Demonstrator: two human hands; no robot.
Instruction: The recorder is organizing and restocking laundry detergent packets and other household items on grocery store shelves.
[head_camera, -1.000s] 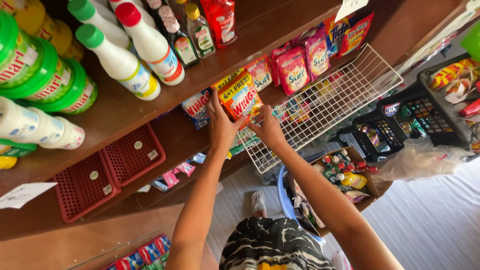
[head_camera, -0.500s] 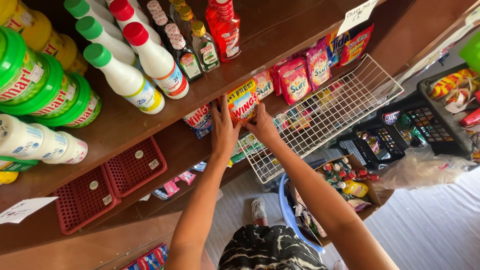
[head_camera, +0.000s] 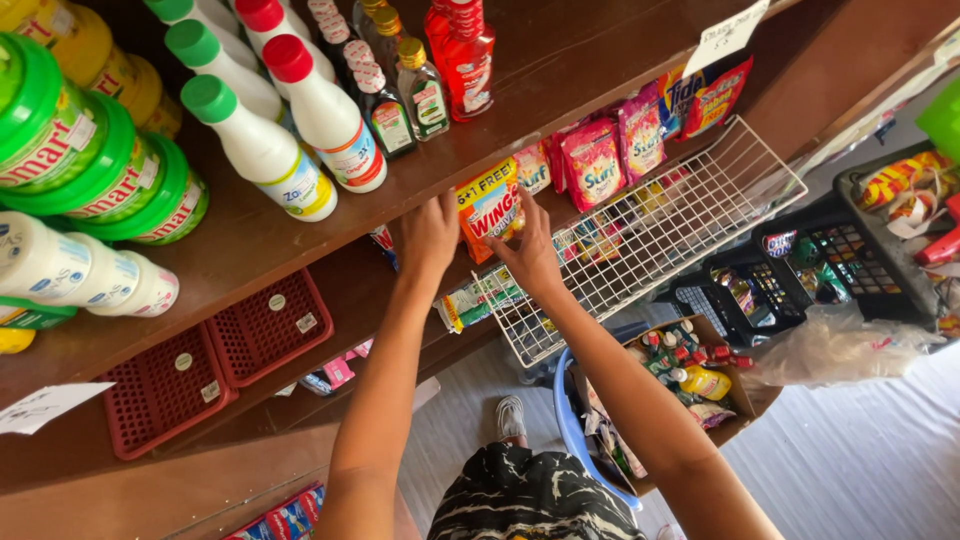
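Head view: our left hand (head_camera: 428, 236) and right hand (head_camera: 530, 258) both clasp the orange sachet pack (head_camera: 489, 207) at the wire basket (head_camera: 668, 238) edge; tugging could topple neighbouring pink sachets (head_camera: 592, 160).

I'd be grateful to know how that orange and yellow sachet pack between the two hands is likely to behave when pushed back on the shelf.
The orange and yellow sachet pack looks like thin plastic film, so it will probably flex rather than slide stiffly. It stands on edge between the left hand and right hand, so it may tip over. It is probably light for its size.
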